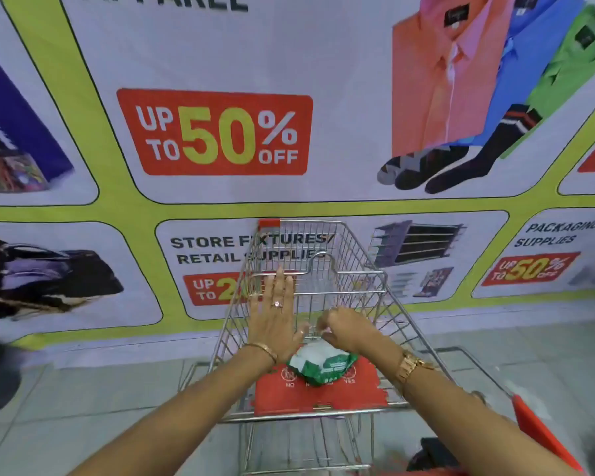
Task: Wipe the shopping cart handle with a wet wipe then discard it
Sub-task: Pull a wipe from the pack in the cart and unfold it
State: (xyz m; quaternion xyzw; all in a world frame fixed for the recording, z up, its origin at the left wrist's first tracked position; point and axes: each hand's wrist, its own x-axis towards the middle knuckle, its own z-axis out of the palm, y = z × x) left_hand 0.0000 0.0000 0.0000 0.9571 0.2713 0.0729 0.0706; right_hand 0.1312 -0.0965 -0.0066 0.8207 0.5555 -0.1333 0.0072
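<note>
Wipes pack (320,367) lies crosswise on the cart's (364,269) red seat flap (323,396); left hand (275,321) spread flat above; right hand (344,329) pinches at the pack top; banner (220,132) behind.

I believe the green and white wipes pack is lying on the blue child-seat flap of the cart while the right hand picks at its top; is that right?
Not quite: the head view shows the flap is red, not blue. The rest holds: the green and white wipes pack lies on it, and the right hand picks at the pack's top with its fingers.
</note>
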